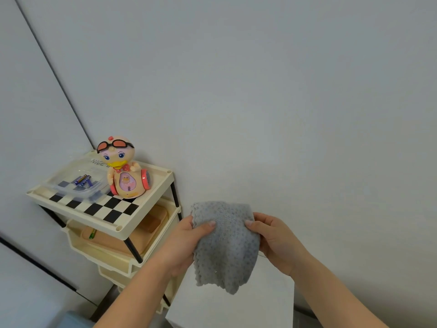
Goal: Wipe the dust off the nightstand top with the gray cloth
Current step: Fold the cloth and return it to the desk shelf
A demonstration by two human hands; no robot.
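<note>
Above the far edge of the white nightstand the gray cloth hangs limp, pinched at its upper sides by the left hand and right hand; it looks light and floppy, so I'd bunch it before wiping.

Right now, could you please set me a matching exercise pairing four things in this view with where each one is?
Things:
1. gray dotted cloth
2. yellow plastic duck toy with red goggles
3. blue batteries
4. white nightstand top

Places:
A. inside a clear plastic bag
B. below the hanging cloth
C. standing on the checkered shelf top
D. held by left hand and right hand

Pairs: 1-D, 2-C, 3-A, 4-B.
</note>
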